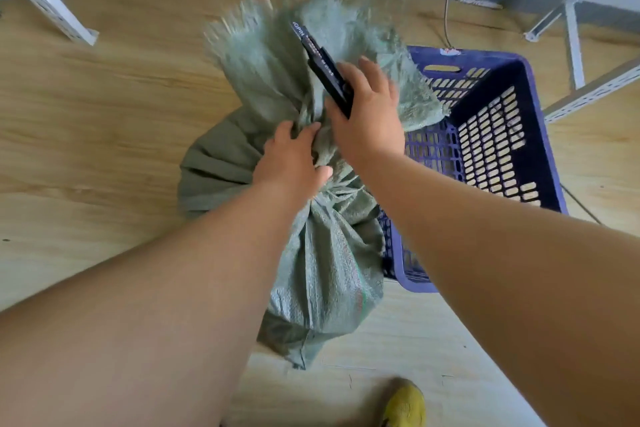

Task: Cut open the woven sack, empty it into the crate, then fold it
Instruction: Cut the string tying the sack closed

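Observation:
A green woven sack (329, 263) stands full on the wooden floor, its neck bunched and its frayed top (263, 45) flaring upward. My left hand (291, 159) grips the gathered neck. My right hand (367, 114) holds a black utility knife (322, 62) against the sack just above the neck, its handle pointing up and away. The knife's blade end is hidden under my palm. A blue plastic crate (540, 121) with slotted walls stands right of the sack, touching it, and looks empty inside.
White perforated metal frame legs (52, 7) stand at the far left and at the right (575, 45). A grey wall base runs along the top. A thin cable (447, 10) lies behind the crate. My yellow shoe (405, 406) is at the bottom.

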`<action>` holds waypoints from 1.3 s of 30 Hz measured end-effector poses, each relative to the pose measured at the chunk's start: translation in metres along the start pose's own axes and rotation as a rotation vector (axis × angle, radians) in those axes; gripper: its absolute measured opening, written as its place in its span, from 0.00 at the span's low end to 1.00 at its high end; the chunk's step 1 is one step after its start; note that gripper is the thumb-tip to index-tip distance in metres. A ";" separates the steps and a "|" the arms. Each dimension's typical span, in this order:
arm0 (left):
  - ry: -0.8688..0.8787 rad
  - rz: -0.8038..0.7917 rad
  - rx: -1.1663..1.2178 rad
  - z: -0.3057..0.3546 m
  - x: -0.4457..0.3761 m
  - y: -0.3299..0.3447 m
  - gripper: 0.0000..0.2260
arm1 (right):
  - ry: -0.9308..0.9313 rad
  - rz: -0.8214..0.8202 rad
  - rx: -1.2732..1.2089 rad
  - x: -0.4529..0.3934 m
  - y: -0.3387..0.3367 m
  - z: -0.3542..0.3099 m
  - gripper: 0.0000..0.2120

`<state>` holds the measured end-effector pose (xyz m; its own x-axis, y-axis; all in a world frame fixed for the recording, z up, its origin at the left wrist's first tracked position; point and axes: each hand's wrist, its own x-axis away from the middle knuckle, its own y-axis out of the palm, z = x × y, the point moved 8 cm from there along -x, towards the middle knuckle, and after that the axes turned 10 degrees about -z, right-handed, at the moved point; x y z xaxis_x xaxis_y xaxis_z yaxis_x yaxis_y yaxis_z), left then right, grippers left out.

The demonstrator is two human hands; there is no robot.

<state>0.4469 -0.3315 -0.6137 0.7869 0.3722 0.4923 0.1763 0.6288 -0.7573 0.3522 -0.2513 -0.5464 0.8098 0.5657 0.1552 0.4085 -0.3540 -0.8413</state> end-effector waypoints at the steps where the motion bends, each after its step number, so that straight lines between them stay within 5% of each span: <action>1: -0.022 0.024 0.031 -0.007 -0.008 0.000 0.32 | 0.017 0.036 0.044 0.002 0.006 0.004 0.23; 6: -0.035 0.208 0.246 -0.024 -0.038 -0.009 0.24 | 0.158 0.161 0.051 0.009 0.028 0.027 0.16; 10: 0.012 0.279 0.309 -0.024 -0.049 -0.027 0.21 | 0.135 0.020 -0.150 0.001 0.055 0.029 0.22; 14: 0.136 0.198 0.457 -0.025 -0.039 -0.040 0.36 | 0.099 -0.036 -0.357 -0.014 0.049 0.031 0.19; 16: 0.173 0.360 0.419 -0.027 -0.012 -0.052 0.34 | 0.138 -0.031 -0.455 -0.015 0.042 0.037 0.18; 19: 0.433 0.674 0.287 -0.012 0.041 -0.064 0.15 | 0.133 -0.044 -0.611 -0.015 0.041 0.029 0.17; 21: 0.453 0.576 0.183 -0.009 0.043 -0.047 0.11 | 0.111 -0.091 -0.770 -0.020 0.047 0.014 0.17; 24: 0.237 0.429 0.166 -0.032 0.031 -0.021 0.19 | 0.046 -0.145 -0.862 -0.029 0.056 -0.011 0.14; 30: 0.087 0.602 0.491 -0.077 0.034 -0.030 0.07 | -0.060 -0.119 -0.782 -0.012 0.071 -0.027 0.16; 35: 0.063 0.616 0.802 -0.115 0.037 -0.026 0.07 | 0.008 -0.051 -0.579 0.017 0.087 -0.027 0.05; 39: 0.143 0.535 0.632 -0.118 0.024 -0.031 0.11 | 0.060 -0.051 -0.586 0.027 0.119 -0.024 0.06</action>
<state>0.5296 -0.4227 -0.6291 0.7451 0.6655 0.0442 -0.5727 0.6723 -0.4691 0.4324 -0.2963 -0.6300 0.7984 0.5556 0.2319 0.5984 -0.6894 -0.4083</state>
